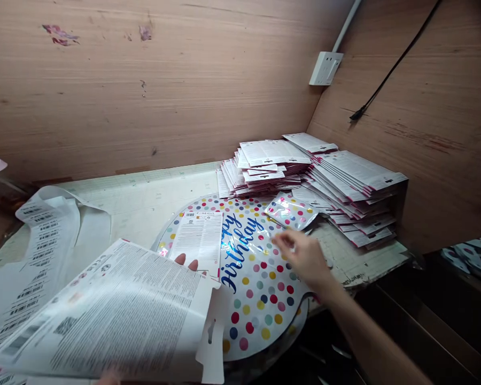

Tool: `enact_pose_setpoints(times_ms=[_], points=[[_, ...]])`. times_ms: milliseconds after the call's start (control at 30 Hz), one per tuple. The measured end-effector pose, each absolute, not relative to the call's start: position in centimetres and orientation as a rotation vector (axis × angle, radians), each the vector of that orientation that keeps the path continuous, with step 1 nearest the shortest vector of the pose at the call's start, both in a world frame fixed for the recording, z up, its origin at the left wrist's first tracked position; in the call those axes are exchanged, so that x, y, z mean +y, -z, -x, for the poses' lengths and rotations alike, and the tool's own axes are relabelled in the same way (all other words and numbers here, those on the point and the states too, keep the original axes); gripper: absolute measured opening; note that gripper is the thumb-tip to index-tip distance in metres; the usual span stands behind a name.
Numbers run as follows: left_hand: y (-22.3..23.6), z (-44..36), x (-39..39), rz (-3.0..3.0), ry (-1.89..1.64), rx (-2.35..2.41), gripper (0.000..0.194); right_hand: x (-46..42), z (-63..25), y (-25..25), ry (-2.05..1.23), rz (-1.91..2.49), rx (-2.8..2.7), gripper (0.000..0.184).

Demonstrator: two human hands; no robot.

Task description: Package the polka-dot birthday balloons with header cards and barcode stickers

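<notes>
A flat round foil balloon with coloured dots and blue "Happy Birthday" lettering lies on the table. My right hand hovers over its right side with fingers loosely curled, blurred, near a small folded dotted balloon. My left hand is mostly hidden under a large printed sheet, fingertips showing at its top edge, gripping it. A smaller white printed card lies on the balloon's left part.
Stacks of white printed cards with pink edges fill the back right corner. Barcode label strips lie at the left. Wooden walls enclose the table; a socket and a black cable are on the right wall.
</notes>
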State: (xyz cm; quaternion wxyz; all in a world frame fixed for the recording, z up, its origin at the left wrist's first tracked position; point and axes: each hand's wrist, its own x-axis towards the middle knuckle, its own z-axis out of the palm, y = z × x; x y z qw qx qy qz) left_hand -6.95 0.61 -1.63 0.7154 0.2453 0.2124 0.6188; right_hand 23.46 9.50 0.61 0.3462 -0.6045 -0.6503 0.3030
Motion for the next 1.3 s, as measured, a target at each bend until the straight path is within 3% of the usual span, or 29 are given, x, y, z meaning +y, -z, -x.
enact_pose_setpoints(times_ms=[67,133,333,533,733,867,1300], points=[[1.9,7.3,0.3,-0.542,-1.375,0.326,0.117,14.4,-27.2,0.2,-0.188,1.795,-2.035,0.041],[2.0,6.8,0.2,-0.513,-1.357,0.243,0.115,18.0,-29.5,1.5,-0.015,1.894,-2.305,0.056],[1.2,4.2,0.6,-0.446,-1.463,0.3,0.121,20.8,-30.5,4.0,0.005,1.943,-2.524,0.068],[1.7,3.8,1.2,-0.441,-1.481,0.264,0.114,21.3,-30.0,3.7,-0.005,1.977,-2.587,0.075],[0.5,3.5,1.1,-0.471,-1.44,0.262,0.116,21.0,-28.5,3.0,-0.101,1.776,-2.684,0.064],[0.2,3.7,1.0,-0.455,-1.516,0.367,0.116,20.9,-28.7,3.3,-0.128,1.743,-2.636,0.078],[-0.7,2.8,1.5,-0.335,-1.555,0.511,0.102,19.3,-26.0,3.6,0.073,1.768,-2.399,0.056]])
